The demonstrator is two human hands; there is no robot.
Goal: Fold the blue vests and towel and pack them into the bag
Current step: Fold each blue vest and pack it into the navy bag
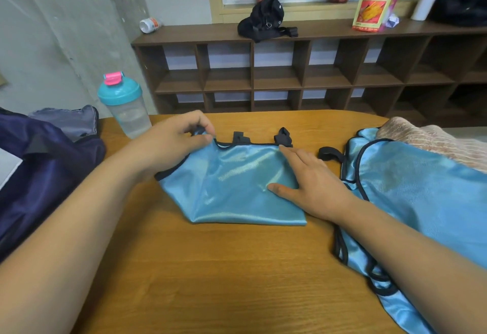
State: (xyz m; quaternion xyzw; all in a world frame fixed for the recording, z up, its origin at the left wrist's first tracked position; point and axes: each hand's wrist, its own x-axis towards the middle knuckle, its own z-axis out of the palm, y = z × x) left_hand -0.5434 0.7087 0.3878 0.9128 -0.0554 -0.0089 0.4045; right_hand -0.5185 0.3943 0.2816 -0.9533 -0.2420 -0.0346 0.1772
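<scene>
A shiny blue vest point(232, 189) with black trim lies partly folded in the middle of the wooden table point(210, 268). My left hand point(174, 141) pinches its upper left corner near a black strap. Flat on the vest's right side lies my right hand point(313, 183), fingers straight and pressing the cloth down. A second blue vest point(421, 202) sprawls unfolded on the right, under my right forearm. Behind it sits a beige towel point(432, 141). The dark navy bag point(39, 170) lies open at the left edge.
A clear shaker bottle point(123, 104) with a teal lid stands at the table's back left, close to my left hand. Beyond the table runs a brown cubby shelf point(290, 75) carrying a black pouch point(263, 20) and a snack packet point(373, 7).
</scene>
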